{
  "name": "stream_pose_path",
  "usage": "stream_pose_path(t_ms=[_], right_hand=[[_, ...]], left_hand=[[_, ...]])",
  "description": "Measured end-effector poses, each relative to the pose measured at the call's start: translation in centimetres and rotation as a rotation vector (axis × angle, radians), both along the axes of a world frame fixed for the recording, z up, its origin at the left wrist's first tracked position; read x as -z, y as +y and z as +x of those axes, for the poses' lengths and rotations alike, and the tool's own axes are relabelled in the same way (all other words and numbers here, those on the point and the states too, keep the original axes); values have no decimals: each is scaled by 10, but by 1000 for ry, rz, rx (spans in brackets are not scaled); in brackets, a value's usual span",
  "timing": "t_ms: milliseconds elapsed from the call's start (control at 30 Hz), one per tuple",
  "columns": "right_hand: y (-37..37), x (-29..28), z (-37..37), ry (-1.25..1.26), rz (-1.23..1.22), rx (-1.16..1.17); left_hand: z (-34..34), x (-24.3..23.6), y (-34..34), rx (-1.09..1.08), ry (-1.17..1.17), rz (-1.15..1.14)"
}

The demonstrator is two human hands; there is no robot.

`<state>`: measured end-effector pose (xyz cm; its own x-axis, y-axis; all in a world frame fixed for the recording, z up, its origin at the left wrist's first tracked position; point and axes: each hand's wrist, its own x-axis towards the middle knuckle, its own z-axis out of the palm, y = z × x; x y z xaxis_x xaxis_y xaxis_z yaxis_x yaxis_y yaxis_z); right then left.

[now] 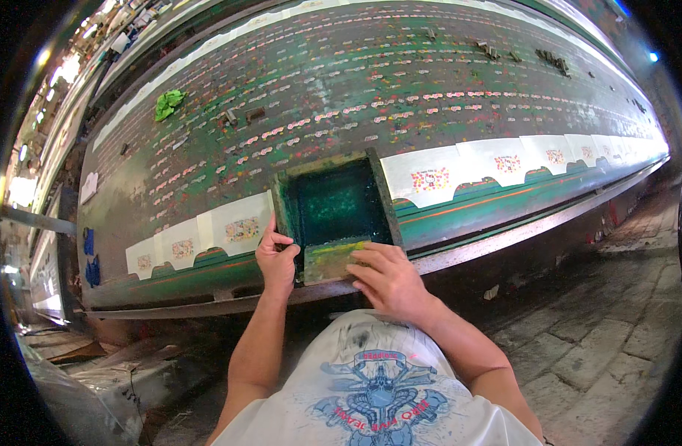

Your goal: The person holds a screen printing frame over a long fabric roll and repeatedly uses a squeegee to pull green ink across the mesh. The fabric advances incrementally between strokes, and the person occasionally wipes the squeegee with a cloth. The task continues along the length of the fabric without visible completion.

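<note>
A wooden screen-printing frame [386,197] lies over the near edge of the long table, dark green ink pooled on its mesh. At the frame's left side is my left hand [276,262], its fingers closed on the wooden edge with the thumb bent inward. My right hand [388,276] grips a wide squeegee [327,260] smeared yellow-green, which stands inside the frame at its near end. White fabric pieces [460,169] with small colourful printed motifs line the near edge on both sides of the frame. What lies under the frame is hidden.
The long printing table [304,82] is stained with green ink and rows of small print marks. A bright green crumpled cloth [169,104] sits at the far left. Small dark blocks [553,61] rest at the far right. A metal rail [504,250] runs along the near edge.
</note>
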<state>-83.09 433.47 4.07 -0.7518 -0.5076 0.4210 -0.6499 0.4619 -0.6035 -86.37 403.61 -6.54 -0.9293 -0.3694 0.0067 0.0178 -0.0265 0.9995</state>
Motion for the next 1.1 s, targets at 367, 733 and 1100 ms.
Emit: stream_pose_path(t_ms=[367,733,1100], right_hand=[[-40,-21,-39,-10,537,-185],[-57,-27,-167,-97,501,-135],[-67,-4,-117,61,453,-18]], left_hand=[[2,8,0,8,-21,-63],[-3,14,-2,40,24,95],[-4,6,-9,80,42,-57]])
